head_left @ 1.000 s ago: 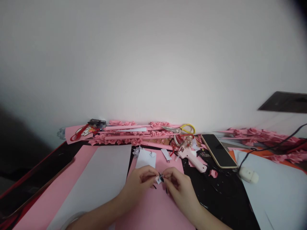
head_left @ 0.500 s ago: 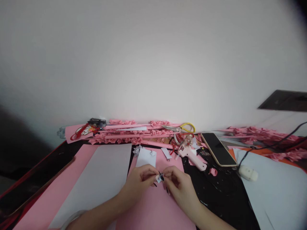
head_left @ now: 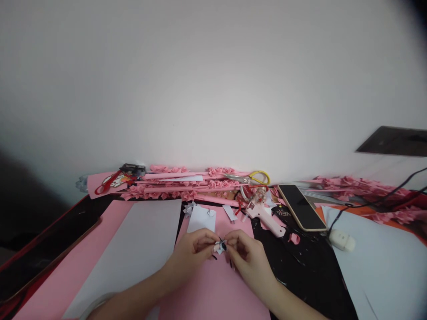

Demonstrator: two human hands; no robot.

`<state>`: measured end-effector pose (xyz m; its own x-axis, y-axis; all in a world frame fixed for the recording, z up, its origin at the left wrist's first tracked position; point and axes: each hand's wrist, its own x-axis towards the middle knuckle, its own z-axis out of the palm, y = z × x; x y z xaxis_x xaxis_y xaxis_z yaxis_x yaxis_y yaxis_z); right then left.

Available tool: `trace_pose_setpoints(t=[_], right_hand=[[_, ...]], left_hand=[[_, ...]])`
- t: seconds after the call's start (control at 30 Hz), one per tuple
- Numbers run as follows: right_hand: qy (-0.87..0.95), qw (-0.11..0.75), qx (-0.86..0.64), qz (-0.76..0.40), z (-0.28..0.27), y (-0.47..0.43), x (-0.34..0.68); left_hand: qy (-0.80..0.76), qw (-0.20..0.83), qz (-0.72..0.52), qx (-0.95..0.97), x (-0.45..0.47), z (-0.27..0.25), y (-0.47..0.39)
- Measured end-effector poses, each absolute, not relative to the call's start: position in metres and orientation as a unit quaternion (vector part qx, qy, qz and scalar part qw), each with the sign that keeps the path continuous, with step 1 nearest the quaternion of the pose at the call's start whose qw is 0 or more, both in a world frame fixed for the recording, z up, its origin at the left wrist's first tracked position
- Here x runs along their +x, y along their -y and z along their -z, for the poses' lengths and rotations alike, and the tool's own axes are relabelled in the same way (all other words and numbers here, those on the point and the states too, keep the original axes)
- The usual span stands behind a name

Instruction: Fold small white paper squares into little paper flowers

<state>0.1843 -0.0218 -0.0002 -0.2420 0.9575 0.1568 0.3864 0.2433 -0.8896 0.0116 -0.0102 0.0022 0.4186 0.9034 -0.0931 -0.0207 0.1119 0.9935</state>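
Observation:
Between my fingertips is a small white paper flower (head_left: 219, 246) with a dark centre. My left hand (head_left: 196, 249) pinches its left side, and my right hand (head_left: 247, 255) pinches it from the right. Both hands are above a pink paper sheet (head_left: 213, 289). Just beyond them lie a stack of white paper slips (head_left: 201, 218), a folded white paper piece (head_left: 210, 213) on it, and a small white paper strip (head_left: 229, 212). Fingers hide parts of the flower.
A pink glue gun (head_left: 267, 218), a phone (head_left: 303, 208) and yellow-handled scissors (head_left: 250, 178) lie beyond my right hand. Pink paper flower stems (head_left: 173, 189) line the wall. A white plug-like device (head_left: 342, 240) with a black cable rests at right, on white paper (head_left: 390, 266).
The paper flower has turned slightly between my fingertips, showing more of its petals. Both hands keep their pinch, and the whole view has shifted a little.

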Motion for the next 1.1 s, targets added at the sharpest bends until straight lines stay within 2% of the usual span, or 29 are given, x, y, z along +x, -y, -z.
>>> trace_pose_setpoints(t=[0.6, 1.1], right_hand=[[0.65, 0.401, -0.439, -0.474, 0.0036, 0.019, 0.1825], [0.653, 0.396, -0.457, -0.455, 0.0032, 0.0196, 0.1822]], left_hand=[[-0.42, 0.624, -0.358, 0.553, 0.0086, 0.003, 0.0075], [-0.421, 0.608, -0.351, 0.574, 0.0096, 0.0045, 0.0089]])
